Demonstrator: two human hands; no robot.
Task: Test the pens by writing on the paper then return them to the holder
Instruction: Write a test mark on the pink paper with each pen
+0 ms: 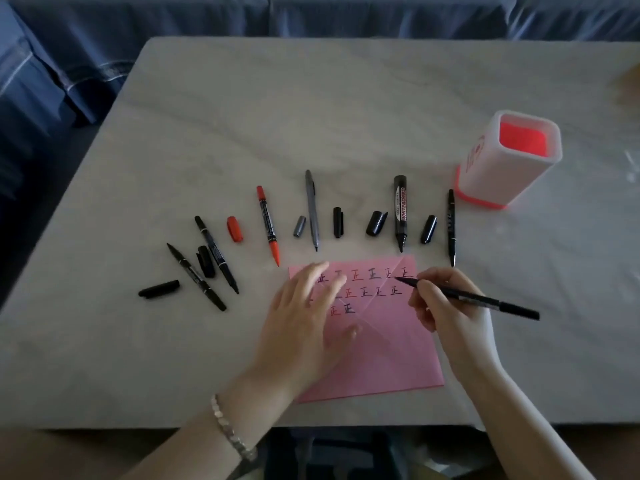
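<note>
A pink paper with rows of red and black characters lies near the table's front edge. My left hand rests flat on its left part, fingers spread. My right hand grips a thin black pen, tip touching the paper's upper right by the top row. Several uncapped pens lie in an arc behind the paper: two black markers, a red marker, a grey pen, a whiteboard marker and a slim black pen. The white and red holder stands empty at the right.
Loose caps lie between the pens: a red cap, a grey cap and several black caps. The grey marble table has a blue sofa behind it.
</note>
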